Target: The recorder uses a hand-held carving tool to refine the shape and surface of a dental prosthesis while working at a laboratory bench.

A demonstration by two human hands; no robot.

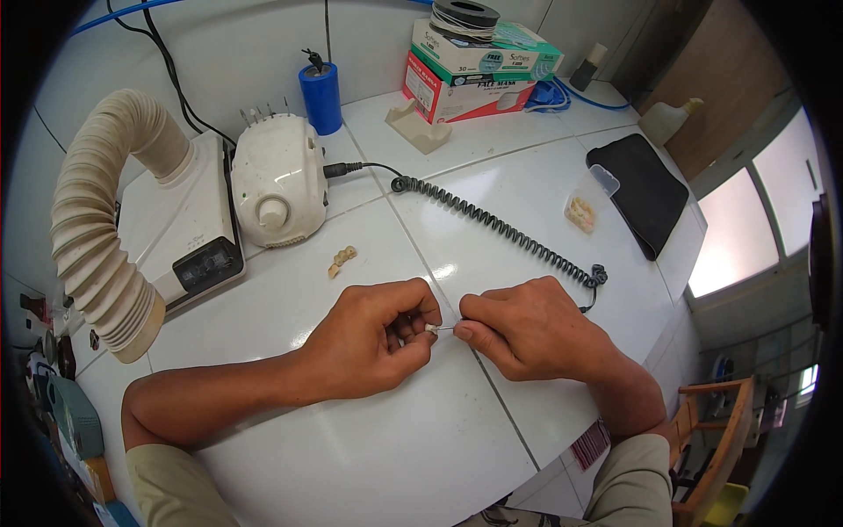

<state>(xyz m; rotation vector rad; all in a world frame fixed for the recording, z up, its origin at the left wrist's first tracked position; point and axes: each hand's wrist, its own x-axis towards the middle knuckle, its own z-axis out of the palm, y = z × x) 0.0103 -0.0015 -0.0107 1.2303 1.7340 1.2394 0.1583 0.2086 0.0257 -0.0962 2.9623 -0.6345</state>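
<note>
My left hand (373, 338) is closed in a pinch on a small off-white dental crown (431, 328), mostly hidden by the fingers. My right hand (531, 329) grips a rotary handpiece whose body is hidden in the fist. Its thin metal bur (447, 328) sticks out to the left and reaches the crown; whether the two touch is too small to tell. The black coiled cord (500, 225) runs from the white control unit (279, 180) to behind my right hand. Beyond my left hand lies a yellowish dental bridge (342, 260) on the white tiled bench (369, 457).
A ribbed suction hose (88, 220) arches over a white box at left. A blue cylinder (321, 98) stands behind the control unit. Further right are mask boxes (474, 88), a clear tray (590, 198) with tooth-coloured pieces, and a black pouch (645, 189). A wooden chair (720, 439) stands off the bench.
</note>
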